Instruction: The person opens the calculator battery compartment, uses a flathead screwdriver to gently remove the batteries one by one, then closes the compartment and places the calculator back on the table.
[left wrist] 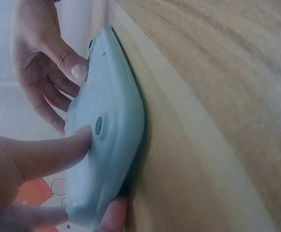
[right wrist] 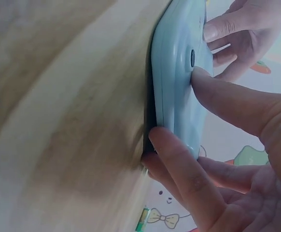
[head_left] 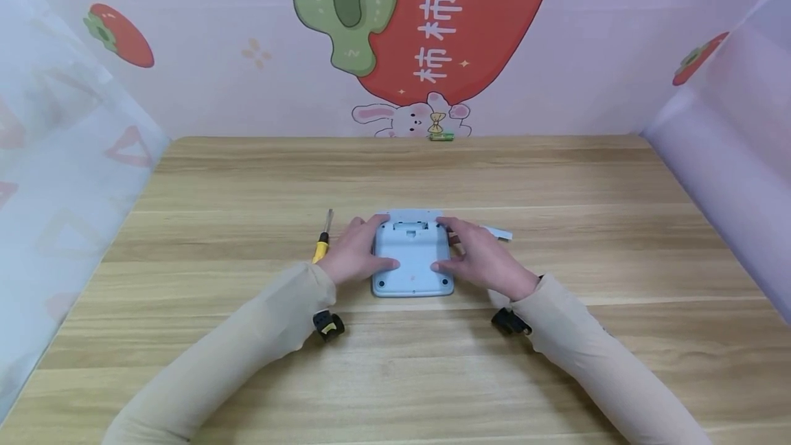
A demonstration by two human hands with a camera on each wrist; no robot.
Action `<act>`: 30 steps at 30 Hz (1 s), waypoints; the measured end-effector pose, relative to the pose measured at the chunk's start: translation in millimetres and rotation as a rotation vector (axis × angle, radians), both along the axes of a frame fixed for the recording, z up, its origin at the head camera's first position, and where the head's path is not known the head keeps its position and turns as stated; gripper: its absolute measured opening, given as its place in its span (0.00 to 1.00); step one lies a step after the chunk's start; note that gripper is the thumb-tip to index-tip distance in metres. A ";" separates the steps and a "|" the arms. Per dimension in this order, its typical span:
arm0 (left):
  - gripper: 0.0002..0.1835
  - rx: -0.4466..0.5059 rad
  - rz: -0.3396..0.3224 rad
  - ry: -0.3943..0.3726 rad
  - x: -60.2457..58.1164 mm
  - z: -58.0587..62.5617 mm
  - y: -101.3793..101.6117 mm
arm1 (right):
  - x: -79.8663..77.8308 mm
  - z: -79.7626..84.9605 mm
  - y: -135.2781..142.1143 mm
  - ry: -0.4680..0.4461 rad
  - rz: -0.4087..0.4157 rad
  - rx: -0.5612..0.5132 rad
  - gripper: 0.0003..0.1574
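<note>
A light blue desktop calculator (head_left: 413,253) lies face down on the wooden table, its back with small dark feet and an uncovered battery slot (head_left: 410,226) turned up. My left hand (head_left: 358,253) grips its left side, thumb on the back and fingers at the edge. On the opposite side my right hand (head_left: 482,256) holds it the same way, thumb pressed on the back. In the right wrist view, fingertips (right wrist: 172,145) of that hand reach under the calculator's edge. The keys and display are hidden underneath.
A screwdriver (head_left: 322,242) with a yellow and black handle lies beside my left hand. Behind my right hand is a small pale blue strip (head_left: 498,233), partly covered. One green battery (head_left: 441,137) lies at the table's back edge, against the printed wall.
</note>
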State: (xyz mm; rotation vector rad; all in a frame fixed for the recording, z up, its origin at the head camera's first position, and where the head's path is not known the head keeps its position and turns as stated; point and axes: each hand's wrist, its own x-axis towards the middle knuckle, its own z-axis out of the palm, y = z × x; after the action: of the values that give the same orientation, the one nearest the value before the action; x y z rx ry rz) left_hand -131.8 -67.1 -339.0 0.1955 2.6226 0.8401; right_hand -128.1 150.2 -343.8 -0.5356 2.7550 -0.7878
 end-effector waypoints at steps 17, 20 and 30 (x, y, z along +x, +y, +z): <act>0.43 0.016 0.000 -0.025 -0.1 0.7 -0.1 | -2.2 6.1 13.3 -0.018 -0.027 -0.092 0.48; 0.43 0.012 0.000 -0.023 0.2 0.7 -0.4 | -4.5 8.8 20.7 0.035 -0.041 -0.072 0.39; 0.43 0.006 -0.003 -0.025 -0.5 -1.0 -0.1 | -7.9 11.5 39.4 0.167 -0.068 0.048 0.21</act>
State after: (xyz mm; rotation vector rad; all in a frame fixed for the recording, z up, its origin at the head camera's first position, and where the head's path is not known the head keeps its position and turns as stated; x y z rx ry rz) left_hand -132.3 -67.1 -340.0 0.1900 2.5965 0.8439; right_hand -135.9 189.6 -332.4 -0.5226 2.9515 -0.7195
